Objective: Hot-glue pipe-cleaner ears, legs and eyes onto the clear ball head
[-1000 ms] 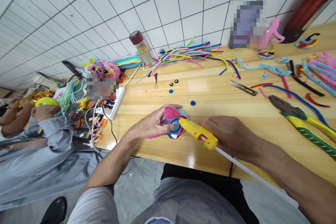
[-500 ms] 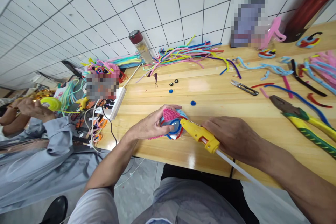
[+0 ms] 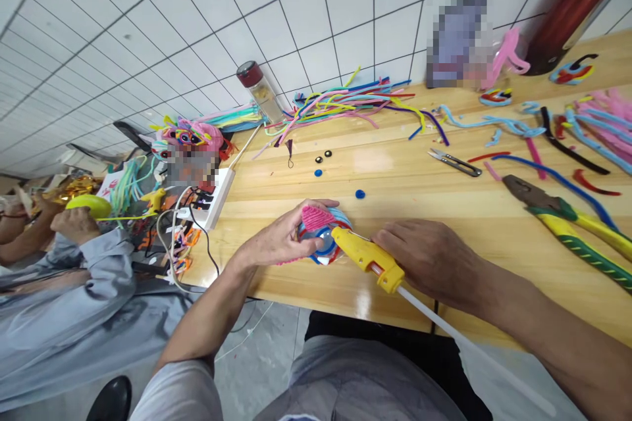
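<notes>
I've got left hand [image 3: 279, 238] gripping the fuzzy craft piece [image 3: 317, 218], right hand [image 3: 428, 262] gripping the glue gun [image 3: 364, 252] from 4 o'clock. Looks like gluing; next move needs steady aim.

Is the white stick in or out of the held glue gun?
Partly in: the white stick enters the back of the held yellow glue gun; its long end sticks out.

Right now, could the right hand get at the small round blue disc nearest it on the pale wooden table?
Probably not while the right hand grips the yellow plastic glue gun, though nothing visible stands between that hand and the blue disc.
</notes>
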`<state>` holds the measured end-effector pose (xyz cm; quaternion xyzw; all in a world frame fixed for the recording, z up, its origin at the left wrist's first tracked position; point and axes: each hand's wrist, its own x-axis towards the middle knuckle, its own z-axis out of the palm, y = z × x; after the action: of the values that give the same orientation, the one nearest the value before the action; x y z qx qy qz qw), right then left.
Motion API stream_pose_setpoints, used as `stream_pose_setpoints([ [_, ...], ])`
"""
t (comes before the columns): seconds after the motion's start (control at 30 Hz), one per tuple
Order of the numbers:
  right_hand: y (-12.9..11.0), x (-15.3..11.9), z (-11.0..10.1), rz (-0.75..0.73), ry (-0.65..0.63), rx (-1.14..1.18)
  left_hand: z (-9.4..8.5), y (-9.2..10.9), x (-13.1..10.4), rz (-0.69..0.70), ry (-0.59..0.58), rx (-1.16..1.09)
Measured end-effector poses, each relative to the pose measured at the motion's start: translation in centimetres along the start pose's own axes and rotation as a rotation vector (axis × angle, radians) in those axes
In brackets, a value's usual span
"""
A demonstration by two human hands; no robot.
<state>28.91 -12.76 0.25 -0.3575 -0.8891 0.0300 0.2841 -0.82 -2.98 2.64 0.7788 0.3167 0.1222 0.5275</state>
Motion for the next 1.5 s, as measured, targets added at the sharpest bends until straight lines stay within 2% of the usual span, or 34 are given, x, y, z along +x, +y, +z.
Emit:
stream_pose_setpoints([
  [0.33,0.1,-0.16,-0.67,-0.008,0.024,-0.037,0.06,-0.14,-0.2,0.019,0.02,0.008],
  [0.73,-0.34,-0.11,-0.33,-0.032,0.046,-0.173,0.09,-0.19,-0.27,0.011,0.041,0.013],
  [1.5,-0.9,0.1,-0.71,-0.025,0.052,-0.197,0.36,-0.16,-0.47,0.016,0.055,-0.068],
])
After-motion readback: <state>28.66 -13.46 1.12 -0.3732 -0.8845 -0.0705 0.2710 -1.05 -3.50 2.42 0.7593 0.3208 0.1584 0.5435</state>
